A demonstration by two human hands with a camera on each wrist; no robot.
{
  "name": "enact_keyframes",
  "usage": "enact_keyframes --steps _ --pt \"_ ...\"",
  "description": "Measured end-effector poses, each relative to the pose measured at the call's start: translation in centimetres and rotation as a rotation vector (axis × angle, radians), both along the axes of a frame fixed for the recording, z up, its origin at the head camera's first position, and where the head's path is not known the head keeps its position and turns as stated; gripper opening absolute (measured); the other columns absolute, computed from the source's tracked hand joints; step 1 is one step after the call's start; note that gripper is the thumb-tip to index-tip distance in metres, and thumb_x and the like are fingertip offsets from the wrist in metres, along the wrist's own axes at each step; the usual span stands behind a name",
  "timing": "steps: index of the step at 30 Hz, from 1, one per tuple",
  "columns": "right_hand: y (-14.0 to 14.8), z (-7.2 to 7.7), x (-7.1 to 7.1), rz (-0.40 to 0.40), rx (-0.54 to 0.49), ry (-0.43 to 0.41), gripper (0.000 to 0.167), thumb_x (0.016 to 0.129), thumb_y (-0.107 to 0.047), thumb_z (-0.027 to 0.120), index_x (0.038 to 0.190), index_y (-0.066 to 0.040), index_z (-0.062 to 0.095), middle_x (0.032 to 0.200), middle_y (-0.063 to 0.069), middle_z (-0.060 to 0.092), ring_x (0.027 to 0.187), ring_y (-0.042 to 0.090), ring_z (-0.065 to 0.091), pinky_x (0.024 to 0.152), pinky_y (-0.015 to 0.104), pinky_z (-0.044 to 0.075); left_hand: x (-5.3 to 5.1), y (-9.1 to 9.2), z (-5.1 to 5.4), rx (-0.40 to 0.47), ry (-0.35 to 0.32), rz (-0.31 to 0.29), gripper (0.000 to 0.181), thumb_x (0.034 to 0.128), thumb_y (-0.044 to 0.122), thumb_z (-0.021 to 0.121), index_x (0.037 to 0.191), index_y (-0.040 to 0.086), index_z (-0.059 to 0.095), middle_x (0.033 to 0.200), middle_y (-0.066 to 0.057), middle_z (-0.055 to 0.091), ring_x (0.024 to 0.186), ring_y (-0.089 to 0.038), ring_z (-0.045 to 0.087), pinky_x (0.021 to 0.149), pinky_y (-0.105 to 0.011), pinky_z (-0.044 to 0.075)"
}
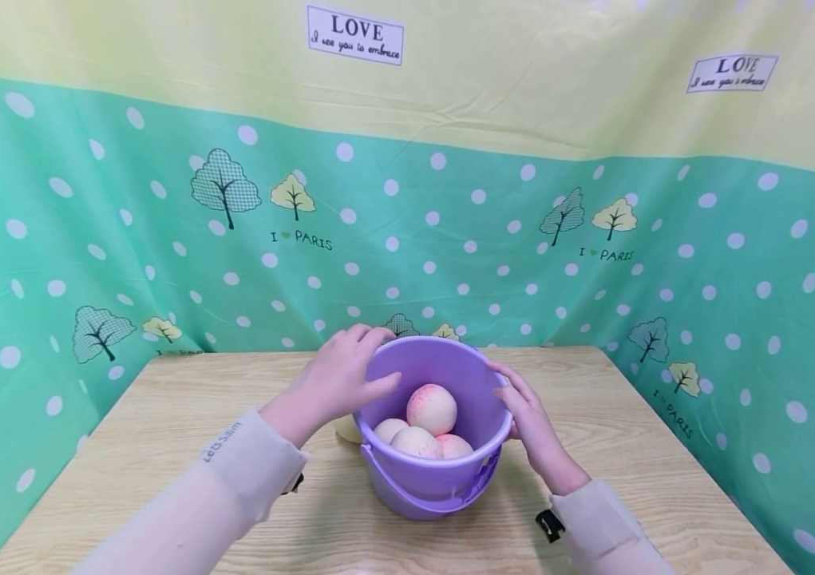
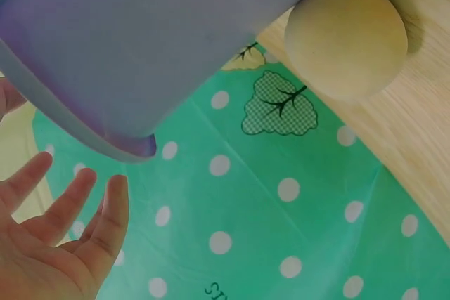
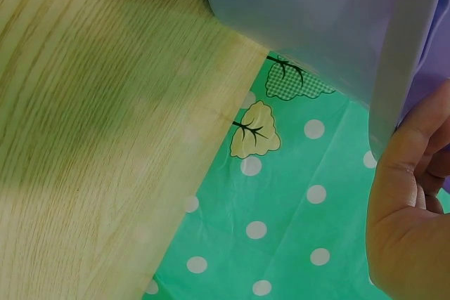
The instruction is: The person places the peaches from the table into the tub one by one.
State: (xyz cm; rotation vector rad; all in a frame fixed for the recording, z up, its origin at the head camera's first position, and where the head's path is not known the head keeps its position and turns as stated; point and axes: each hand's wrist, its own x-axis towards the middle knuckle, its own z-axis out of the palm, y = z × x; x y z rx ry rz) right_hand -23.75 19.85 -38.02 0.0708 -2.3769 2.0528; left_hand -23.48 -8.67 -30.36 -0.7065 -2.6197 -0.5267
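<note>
A purple bucket (image 1: 425, 483) stands on the table, its handle hanging down in front. Inside lie several pale, pink-flushed peaches (image 1: 432, 409). My left hand (image 1: 338, 375) hovers at the bucket's left rim with fingers spread; in the left wrist view, these fingers (image 2: 105, 240) are apart from the rim. On the right side, my right hand (image 1: 535, 427) grips the rim, and in the right wrist view its finger (image 3: 415, 135) reaches over the edge. A pale round peach (image 2: 346, 36) sits on the table beside the bucket, mostly hidden by it in the head view.
The wooden table (image 1: 630, 447) extends on both sides of the bucket. A green and yellow printed curtain (image 1: 464, 231) hangs behind it and along both sides. Black straps (image 1: 549, 525) show at the wrists.
</note>
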Motion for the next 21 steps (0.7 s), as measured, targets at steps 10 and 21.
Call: enact_keyframes --steps 10,21 --pt "0.1 -0.1 -0.1 -0.001 -0.003 -0.003 0.048 0.095 -0.021 0.047 0.143 -0.026 0.049 0.144 0.018 0.049 0.073 0.018 0.062 0.056 0.029 0.051 -0.2 -0.9 -0.4 0.024 0.064 0.001 0.045 0.0893 0.032 0.068 0.128 0.01 0.059 0.12 -0.016 0.065 0.111 -0.035 0.062 0.095 -0.05 0.051" --pt "0.1 -0.1 -0.1 -0.001 -0.001 -0.001 0.047 0.096 -0.022 0.047 0.143 -0.026 0.049 0.146 0.016 0.047 0.081 0.022 0.063 0.056 0.029 0.052 -0.4 -2.2 -0.7 0.035 0.082 0.022 0.047 0.0896 0.031 0.067 0.13 0.009 0.058 0.123 -0.015 0.064 0.113 -0.034 0.062 0.096 -0.05 0.051"
